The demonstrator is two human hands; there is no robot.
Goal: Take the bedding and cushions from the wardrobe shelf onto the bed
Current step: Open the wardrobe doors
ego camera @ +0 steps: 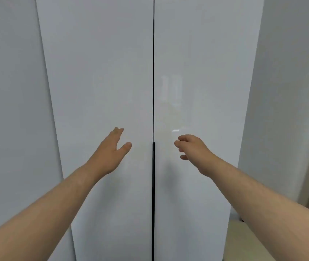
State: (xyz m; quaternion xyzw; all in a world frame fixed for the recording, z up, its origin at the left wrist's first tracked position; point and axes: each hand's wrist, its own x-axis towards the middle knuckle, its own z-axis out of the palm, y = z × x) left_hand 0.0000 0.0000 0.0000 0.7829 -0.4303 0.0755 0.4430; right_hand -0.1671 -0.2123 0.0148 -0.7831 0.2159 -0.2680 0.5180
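a tall, glossy white two-door wardrobe (197, 72) is seen straight ahead with both doors shut. the doors are parted by a thin dark vertical seam (153, 72), which widens into a darker recessed strip (153, 176) in the lower half. the bedding, the cushions and the wardrobe shelf cannot be seen, as nothing behind the closed doors is shown; the bed is not seen either.

two bare forearms are stretched forward from the lower corners. the left hand (112, 151) is raised in front of the left door panel (103, 72), just left of the seam, with its fingers (119, 131) released and extended upward and the thumb spread toward the seam. nothing is held in it. whether its fingertips are touching the panel cannot be told.

the right hand (193, 149) is held in front of the right door panel (206, 185), just right of the seam, with its fingers (180, 143) loosely curled and turned toward the seam, clenched on nothing. contact with the door cannot be told. the recessed strip is found between the two hands, near both and gripped by neither.

a plain pale side panel (8, 91) is seen at the left, a pale grey wall (291, 72) at the right, and a strip of beige floor (247, 242) at the lower right.
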